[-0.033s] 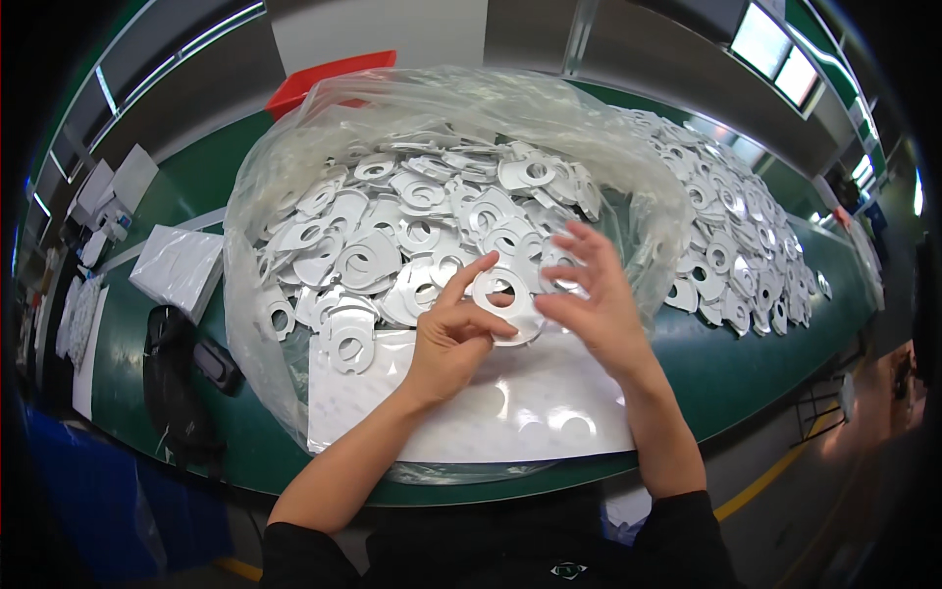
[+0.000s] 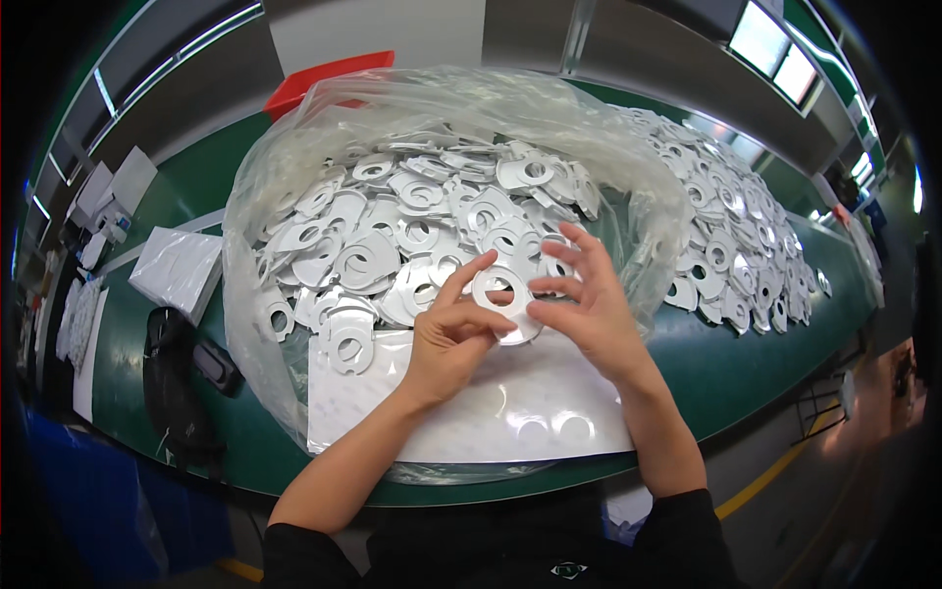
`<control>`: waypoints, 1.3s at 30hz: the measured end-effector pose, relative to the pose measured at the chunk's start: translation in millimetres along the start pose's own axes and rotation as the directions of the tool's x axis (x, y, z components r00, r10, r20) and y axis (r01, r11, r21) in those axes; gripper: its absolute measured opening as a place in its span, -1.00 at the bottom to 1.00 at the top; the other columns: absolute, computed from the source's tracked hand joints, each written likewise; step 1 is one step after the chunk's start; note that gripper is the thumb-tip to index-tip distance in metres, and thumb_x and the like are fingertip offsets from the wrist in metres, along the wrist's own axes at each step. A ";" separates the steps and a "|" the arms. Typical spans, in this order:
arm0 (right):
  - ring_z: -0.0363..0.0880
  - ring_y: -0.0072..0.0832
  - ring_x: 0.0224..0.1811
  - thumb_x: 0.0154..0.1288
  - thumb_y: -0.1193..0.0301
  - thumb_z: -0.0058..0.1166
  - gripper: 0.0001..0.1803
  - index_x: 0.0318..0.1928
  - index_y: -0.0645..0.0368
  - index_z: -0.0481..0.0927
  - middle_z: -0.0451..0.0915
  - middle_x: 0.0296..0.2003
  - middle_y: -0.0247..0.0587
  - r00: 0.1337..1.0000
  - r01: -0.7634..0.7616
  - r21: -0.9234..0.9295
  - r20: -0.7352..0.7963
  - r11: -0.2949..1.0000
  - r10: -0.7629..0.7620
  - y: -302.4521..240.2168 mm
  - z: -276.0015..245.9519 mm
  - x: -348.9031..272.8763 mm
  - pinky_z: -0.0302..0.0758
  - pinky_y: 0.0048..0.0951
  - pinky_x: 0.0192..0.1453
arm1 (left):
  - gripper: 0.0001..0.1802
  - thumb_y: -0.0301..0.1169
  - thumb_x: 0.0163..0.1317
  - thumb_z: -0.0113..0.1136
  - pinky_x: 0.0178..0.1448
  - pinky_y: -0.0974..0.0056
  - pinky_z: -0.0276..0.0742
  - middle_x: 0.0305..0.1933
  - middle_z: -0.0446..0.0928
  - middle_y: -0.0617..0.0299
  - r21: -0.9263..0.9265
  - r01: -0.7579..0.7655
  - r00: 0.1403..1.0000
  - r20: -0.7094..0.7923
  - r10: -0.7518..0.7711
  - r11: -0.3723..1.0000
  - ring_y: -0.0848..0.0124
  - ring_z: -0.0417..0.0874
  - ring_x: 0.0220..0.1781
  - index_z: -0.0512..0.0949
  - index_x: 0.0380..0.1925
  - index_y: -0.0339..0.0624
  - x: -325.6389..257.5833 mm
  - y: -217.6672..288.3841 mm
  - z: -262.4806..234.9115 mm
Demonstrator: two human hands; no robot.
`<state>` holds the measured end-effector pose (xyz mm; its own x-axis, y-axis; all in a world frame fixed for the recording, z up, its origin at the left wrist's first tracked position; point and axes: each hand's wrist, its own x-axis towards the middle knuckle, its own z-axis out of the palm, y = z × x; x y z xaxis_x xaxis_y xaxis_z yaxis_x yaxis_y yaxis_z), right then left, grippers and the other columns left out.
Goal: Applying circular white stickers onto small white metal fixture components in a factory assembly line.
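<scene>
A flat white plastic ring part [image 2: 519,328] with a large round hole is upright between my hands. My left hand [image 2: 451,339] is closed on its left side, with a finger reaching behind the hole. My right hand [image 2: 589,309] is at the part's right edge, its fingers curved and apart. The thumb tip and a fingertip come up to the rim; whether they press on it is hard to see. Below lies a glossy white sheet [image 2: 461,422]. Just beyond, a heap of similar white parts [image 2: 368,260] fills an open clear plastic bag [image 2: 257,201].
To the right, a second heap of white parts [image 2: 721,231] lies on the green table [image 2: 785,363]. At left are a wrapped white stack [image 2: 177,265], a black pouch [image 2: 175,383] and a small dark case [image 2: 217,366]. A red bin [image 2: 329,76] stands at the back.
My right hand has shifted slightly left, and its fingers are nearer the white ring part's right edge. The left hand holds the part in nearly the same place.
</scene>
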<state>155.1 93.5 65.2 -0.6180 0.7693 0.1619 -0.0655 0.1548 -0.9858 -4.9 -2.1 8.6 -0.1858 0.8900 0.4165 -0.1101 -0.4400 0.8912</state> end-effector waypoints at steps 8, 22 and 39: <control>0.49 -0.55 -0.19 -0.03 0.74 0.20 0.02 0.39 0.05 -0.09 0.18 0.15 -0.03 0.995 0.097 0.170 -0.039 0.981 -0.091 2.5 24.7 -11.4 0.57 -0.63 -0.21 | -0.43 -0.05 0.43 -0.34 0.30 0.07 0.36 0.38 0.16 0.10 -0.604 0.321 0.889 -0.075 -0.453 0.730 0.17 0.32 0.33 0.09 0.35 -0.04 4.5 21.7 9.7; 0.46 -0.61 -0.35 0.17 0.56 0.15 -0.37 0.21 0.23 0.17 0.54 -0.30 -0.25 0.991 0.130 0.069 -0.028 0.989 -0.129 20.2 22.6 -5.1 0.44 -0.65 -0.42 | -0.34 0.18 0.39 -0.57 -0.13 0.21 0.50 -0.05 0.49 0.06 -0.707 0.509 0.776 0.129 -0.618 0.492 0.22 0.57 -0.09 0.36 -0.01 -0.07 -2.9 -4.8 3.3; 0.43 -0.69 -0.55 0.24 0.53 0.10 -0.60 0.03 0.27 0.25 0.55 -0.35 -0.18 0.996 -0.083 0.190 0.025 0.978 0.080 28.7 24.0 -3.6 0.39 -0.69 -0.54 | -0.31 0.19 0.38 -0.60 -0.30 0.29 0.47 -0.22 0.51 0.08 -0.605 0.566 0.750 0.096 -0.654 0.560 0.27 0.57 -0.22 0.39 -0.08 -0.13 -1.1 -2.0 10.2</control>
<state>136.7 80.4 35.3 -0.6405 0.7636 0.0813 -0.1614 -0.0303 -0.9864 5.6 -1.0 8.2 0.0264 0.9671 -0.2529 -0.7574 0.1845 0.6263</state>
